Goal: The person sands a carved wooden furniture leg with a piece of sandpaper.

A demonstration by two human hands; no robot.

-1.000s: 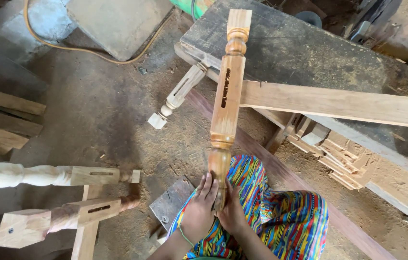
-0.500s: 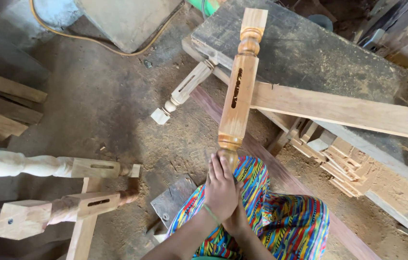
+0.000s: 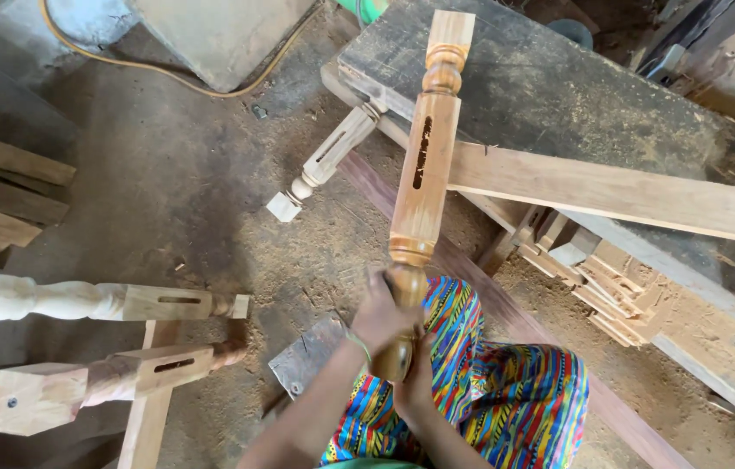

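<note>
Turned table leg (image 3: 420, 165) is gripped at its rounded lower end: left hand (image 3: 382, 314) wrapped on top, right hand (image 3: 415, 386) beneath, fingers hidden. Long axis runs away onto the dark workbench (image 3: 558, 95).

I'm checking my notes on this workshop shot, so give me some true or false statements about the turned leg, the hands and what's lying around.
1. Both hands grip the rounded lower end of the varnished turned leg. True: left hand, right hand.
2. The leg has a slot cut in its square section. True.
3. Two paler turned legs lie to the person's right. False: they lie to the left.
4. The leg rests on plain grey cloth. False: the cloth is multicoloured, striped.
5. A yellow cable crosses the floor. True.
</note>
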